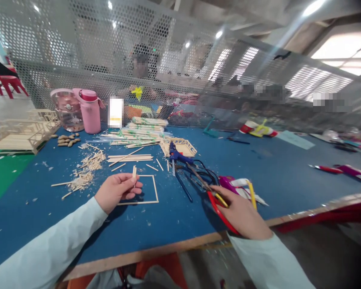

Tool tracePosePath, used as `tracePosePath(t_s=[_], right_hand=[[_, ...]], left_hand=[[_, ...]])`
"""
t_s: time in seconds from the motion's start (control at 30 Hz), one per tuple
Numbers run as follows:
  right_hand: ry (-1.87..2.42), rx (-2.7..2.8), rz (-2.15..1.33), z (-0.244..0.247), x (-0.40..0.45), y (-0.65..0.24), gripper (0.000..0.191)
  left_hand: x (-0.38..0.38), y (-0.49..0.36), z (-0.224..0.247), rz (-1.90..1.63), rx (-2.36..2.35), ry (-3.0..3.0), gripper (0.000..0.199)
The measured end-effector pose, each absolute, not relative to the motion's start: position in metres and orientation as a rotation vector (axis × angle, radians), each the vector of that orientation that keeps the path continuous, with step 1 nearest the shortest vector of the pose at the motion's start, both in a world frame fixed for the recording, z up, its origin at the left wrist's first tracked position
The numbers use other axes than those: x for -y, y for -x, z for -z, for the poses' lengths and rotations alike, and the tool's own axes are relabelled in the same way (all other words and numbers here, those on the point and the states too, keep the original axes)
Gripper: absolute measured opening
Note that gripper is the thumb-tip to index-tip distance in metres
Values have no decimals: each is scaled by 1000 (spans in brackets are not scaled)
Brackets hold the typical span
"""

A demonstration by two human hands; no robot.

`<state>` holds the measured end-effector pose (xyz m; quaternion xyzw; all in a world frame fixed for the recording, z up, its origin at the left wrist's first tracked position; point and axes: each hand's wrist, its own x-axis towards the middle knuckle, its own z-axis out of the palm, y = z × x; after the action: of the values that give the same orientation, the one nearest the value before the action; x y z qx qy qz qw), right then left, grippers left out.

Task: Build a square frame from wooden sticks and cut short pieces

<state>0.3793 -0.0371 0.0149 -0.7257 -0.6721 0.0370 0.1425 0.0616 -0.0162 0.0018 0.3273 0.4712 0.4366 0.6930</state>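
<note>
Between the thumb and fingers of my left hand [120, 190] are short wooden sticks [134, 171], held upright. Under and beside that hand lies a rectangular frame of thin sticks [155, 188] on the blue tabletop [174, 218]. My right hand [240, 210] is wrapped round red-handled scissors [213, 200], whose blades point away to the left, near a blue glue gun [179, 154] and its dark cable. Several long sticks [129, 158] lie beyond my left hand. A pile of short cut sticks [92, 164] is to their left.
A pink bottle [90, 112], a clear jug [69, 114] and peanuts [67, 139] stand or lie at the back left. Wrapped stick bundles [144, 131] and a small stick tray [183, 147] are further back. A purple tool [228, 184] lies beside my right hand. Behind the mesh is a person [141, 70].
</note>
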Motion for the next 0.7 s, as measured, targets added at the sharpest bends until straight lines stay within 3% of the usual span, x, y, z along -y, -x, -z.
tracePosePath(t_s=[0.33,0.53,0.7], right_hand=[[1962,2125,-434,-3,64,-339,40],[2234,2138,-278,7,70,-304,41],[2156,2289,-114,-7,60,-300,42]], left_hand=[[18,-61,0,-929,-1128,-744,16],[18,-61,0,-935,-1137,-754,16],[19,-61,0,-917,-1139,-765,20]])
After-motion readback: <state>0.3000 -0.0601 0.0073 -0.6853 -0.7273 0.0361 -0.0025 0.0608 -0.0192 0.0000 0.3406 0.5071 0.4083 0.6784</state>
